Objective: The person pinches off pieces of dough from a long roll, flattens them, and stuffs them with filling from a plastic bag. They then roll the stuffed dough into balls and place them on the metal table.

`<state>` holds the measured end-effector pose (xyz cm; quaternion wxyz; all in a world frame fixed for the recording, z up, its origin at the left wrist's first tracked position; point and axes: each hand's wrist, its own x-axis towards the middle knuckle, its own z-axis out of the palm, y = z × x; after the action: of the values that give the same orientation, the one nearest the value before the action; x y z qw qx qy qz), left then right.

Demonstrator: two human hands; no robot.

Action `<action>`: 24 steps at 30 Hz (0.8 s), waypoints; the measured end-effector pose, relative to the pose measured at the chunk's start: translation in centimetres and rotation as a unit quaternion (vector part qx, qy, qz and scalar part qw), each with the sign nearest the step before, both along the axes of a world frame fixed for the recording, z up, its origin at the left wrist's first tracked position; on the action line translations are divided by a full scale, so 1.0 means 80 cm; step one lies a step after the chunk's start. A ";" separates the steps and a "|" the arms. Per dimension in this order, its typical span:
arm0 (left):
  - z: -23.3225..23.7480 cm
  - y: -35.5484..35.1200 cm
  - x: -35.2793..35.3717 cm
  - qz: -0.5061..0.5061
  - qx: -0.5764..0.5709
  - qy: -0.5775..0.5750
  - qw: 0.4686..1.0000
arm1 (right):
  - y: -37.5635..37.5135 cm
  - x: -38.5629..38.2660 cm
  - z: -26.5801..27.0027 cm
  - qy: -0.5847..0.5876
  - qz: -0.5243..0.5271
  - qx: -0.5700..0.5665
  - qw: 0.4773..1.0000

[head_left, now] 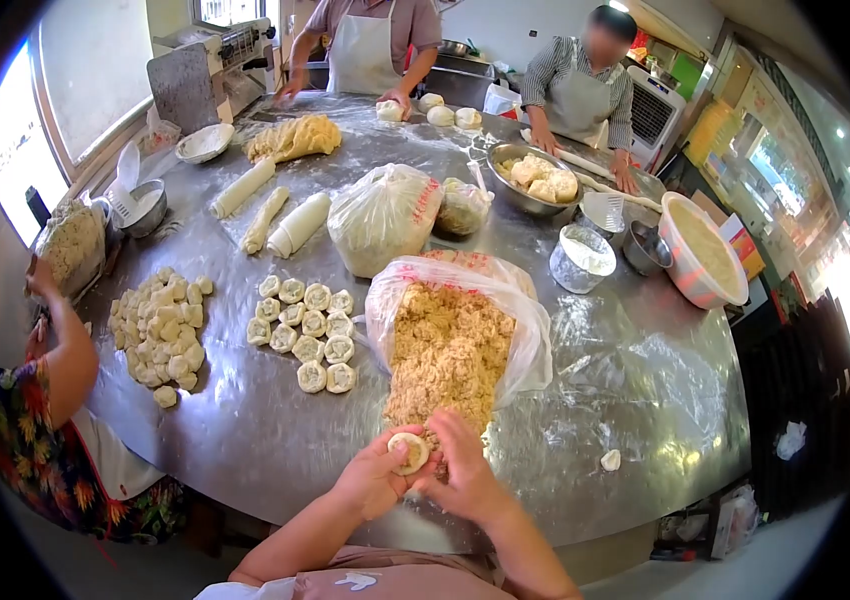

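My left hand (365,480) holds a round dough wrapper (408,453) with crumbly filling in its middle, the fingers closed around its edge. Just to the right, my right hand (467,475) is curved, thumb and fingers apart, beside the wrapper and the near edge of the filling. I make out nothing gripped in it. The crumbly tan filling (450,345) spills from an opened plastic bag (535,340) in front of both hands. Left of the bag, filled dough rounds (313,323) sit in rows. Farther left lies a heap of small dough pieces (157,325).
On the metal table (635,430) stand a tied plastic bag (383,220), dough rolls (300,224), a bowl of dough (537,180), a flour tub (582,257) and a pink-rimmed basin (702,250). Two co-workers stand across the table; another person's arm (67,340) is at left.
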<state>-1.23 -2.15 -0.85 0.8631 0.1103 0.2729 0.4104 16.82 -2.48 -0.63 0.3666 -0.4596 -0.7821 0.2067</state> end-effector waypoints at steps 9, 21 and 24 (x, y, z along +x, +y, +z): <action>-0.026 -0.014 0.002 -0.053 0.009 -0.061 0.997 | -0.008 -0.034 -0.005 -0.033 -0.004 0.106 0.994; -0.009 -0.024 0.024 -0.021 -0.031 -0.043 0.998 | -0.013 -0.052 -0.004 0.156 -0.100 0.116 0.976; -0.009 -0.022 0.028 -0.032 -0.013 0.023 0.999 | -0.016 -0.058 0.002 0.107 -0.127 0.147 0.975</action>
<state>0.98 -3.95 -1.59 0.8709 0.1172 0.2941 0.3759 12.19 -3.76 -0.45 0.5351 -0.4710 -0.6956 0.0895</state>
